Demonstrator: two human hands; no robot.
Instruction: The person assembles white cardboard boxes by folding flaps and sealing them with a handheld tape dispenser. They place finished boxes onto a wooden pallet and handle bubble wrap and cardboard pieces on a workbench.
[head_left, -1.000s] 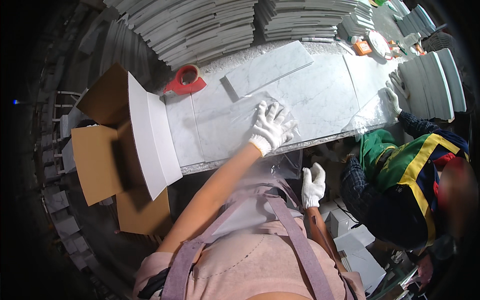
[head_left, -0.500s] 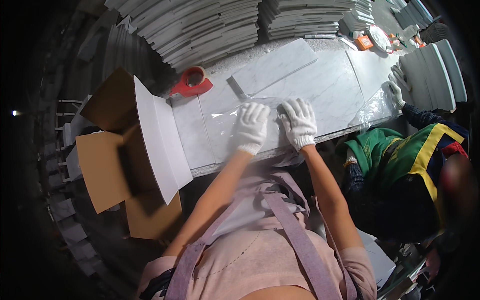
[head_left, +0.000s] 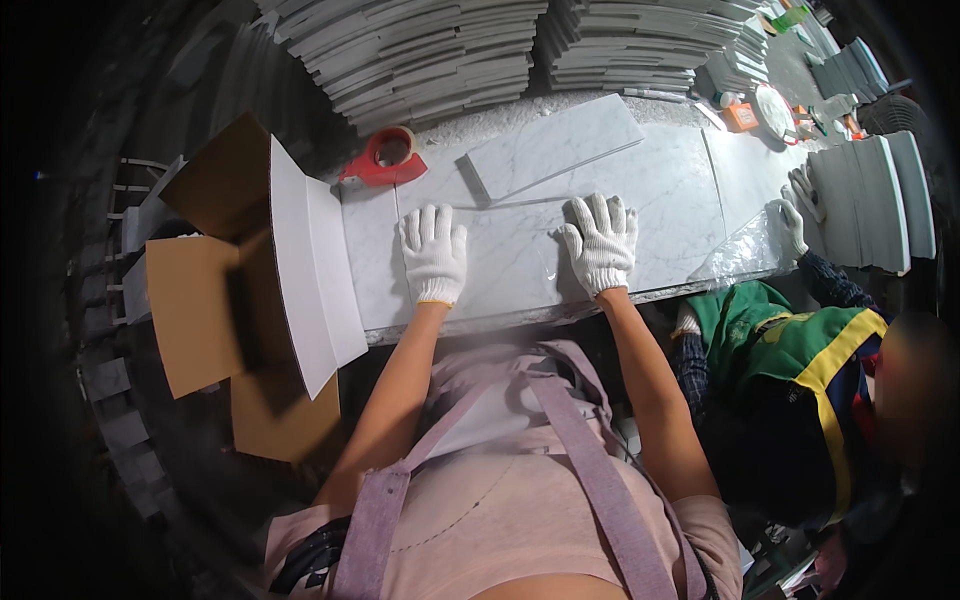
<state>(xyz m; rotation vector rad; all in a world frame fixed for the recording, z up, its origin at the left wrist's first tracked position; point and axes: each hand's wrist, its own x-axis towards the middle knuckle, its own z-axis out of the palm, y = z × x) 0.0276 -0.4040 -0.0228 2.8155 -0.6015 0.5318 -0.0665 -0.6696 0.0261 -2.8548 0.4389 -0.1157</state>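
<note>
My left hand point(head_left: 434, 255), in a white knit glove, lies flat with its fingers apart near the left part of the white marble worktop point(head_left: 370, 250). My right hand point(head_left: 602, 245), gloved the same way, also rests palm down with spread fingers, a short way to the right. Between them lies clear plastic film point(head_left: 540, 255), smooth and hard to see against the marble; its edges cannot be made out. Just beyond my hands, a rectangular grey-veined marble tile point(head_left: 555, 150) lies at a slant. A red tape dispenser point(head_left: 382, 158) sits behind my left hand.
An open cardboard box point(head_left: 195, 310) stands at the left against the worktop. Stacked tiles point(head_left: 430, 65) line the back, with more upright tiles point(head_left: 860, 200) at the right. A co-worker in a green and yellow vest point(head_left: 820, 345) holds a clear plastic bag point(head_left: 745, 250).
My left hand has slid left across the film, away from my right hand, which stays nearly in place. The film between them looks flatter. The view has shifted slightly.
</note>
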